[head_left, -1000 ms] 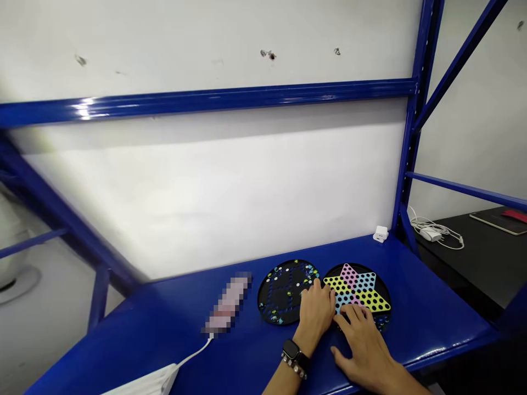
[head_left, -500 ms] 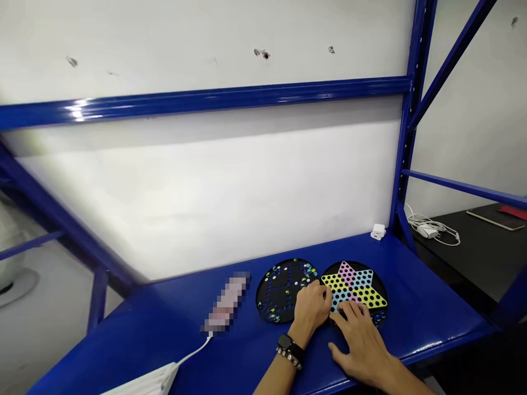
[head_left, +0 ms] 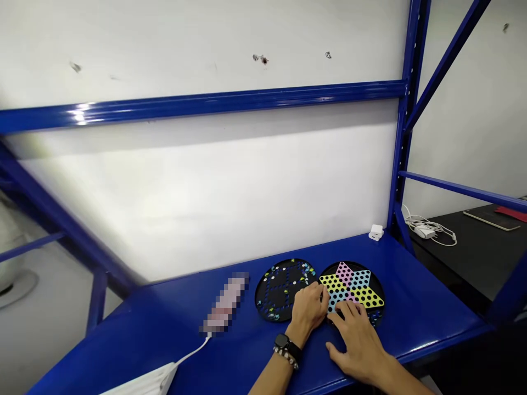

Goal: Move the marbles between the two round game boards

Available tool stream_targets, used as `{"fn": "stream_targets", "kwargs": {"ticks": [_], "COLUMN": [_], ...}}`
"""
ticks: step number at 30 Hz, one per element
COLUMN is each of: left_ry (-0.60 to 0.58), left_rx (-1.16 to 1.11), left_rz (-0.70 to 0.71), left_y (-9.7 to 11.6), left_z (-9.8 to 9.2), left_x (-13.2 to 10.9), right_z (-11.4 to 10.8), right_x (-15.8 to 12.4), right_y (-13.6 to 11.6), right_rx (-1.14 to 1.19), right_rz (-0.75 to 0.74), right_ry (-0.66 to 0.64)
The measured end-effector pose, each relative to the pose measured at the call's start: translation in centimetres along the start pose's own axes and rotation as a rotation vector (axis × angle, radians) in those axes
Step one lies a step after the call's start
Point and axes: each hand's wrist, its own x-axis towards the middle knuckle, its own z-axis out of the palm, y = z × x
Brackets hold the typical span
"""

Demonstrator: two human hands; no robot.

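Observation:
A star-shaped Chinese checkers board (head_left: pixel 373 297) in pink, yellow and light blue, dotted with dark holes, sits in a round black tray (head_left: pixel 380 282). My left hand (head_left: pixel 309 308) is curled closed at the board's left side, over the gap between two trays; what its fingers hold, if anything, is hidden. Across the board's near points lie the bent fingers of my right hand (head_left: pixel 357 340), spread, with the thumb held apart. Left of it, a second round black tray (head_left: pixel 283 295) carries small scattered pieces in white, blue, green and yellow. A watch (head_left: pixel 284 343) and beaded bracelet circle my left wrist.
Both trays rest on a blue metal shelf (head_left: pixel 164 307) with blue frame bars around it. A blurred-out flat object (head_left: pixel 226 304) is plugged to a white power strip (head_left: pixel 144 381) by a cable. White adapters (head_left: pixel 376 232) stand near the back right corner.
The view has shifted slightly. Both hands keep nearly the same place and pose at the board; no piece has visibly moved.

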Motion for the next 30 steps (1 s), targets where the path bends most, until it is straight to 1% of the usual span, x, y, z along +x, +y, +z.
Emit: {"fn": "stream_targets", "kwargs": {"ticks": [9,13,16,20,22,25,27,30], "left_ry": [0.039,0.114,0.176,0.246,0.237,0.148,0.093,0.082], "left_rx": [-0.053,-0.111,-0.158,-0.126,-0.068,-0.023,-0.015,-0.017], "left_rz": [0.030,-0.018,-0.066,-0.212,-0.264,-0.272,-0.264,-0.250], "left_y": [-0.5,-0.8,-1.6,-3.6,-4.7,-6.0,-6.5,-6.5], "left_z": [0.8,1.1,0.3,-1.8,-2.7,-3.5,-3.7,-4.2], "left_x": [0.1,0.2,0.6,1.1,1.0,0.5,-0.1,-1.1], "right_z": [-0.1,0.0,0.1,-0.1,-0.1,0.0,0.0,0.0], "right_x": [0.1,0.1,0.1,0.1,0.0,0.0,0.0,0.1], "right_y": [0.0,0.1,0.2,0.1,0.1,0.1,0.2,0.2], "right_rx": [0.026,0.019,0.032,0.048,0.050,0.058,0.062,0.061], "right_rz": [0.013,0.015,0.020,0.023,0.025,0.029,0.032,0.036], "right_ry": [-0.011,-0.008,-0.013,-0.020,-0.023,-0.030,-0.040,-0.051]}}
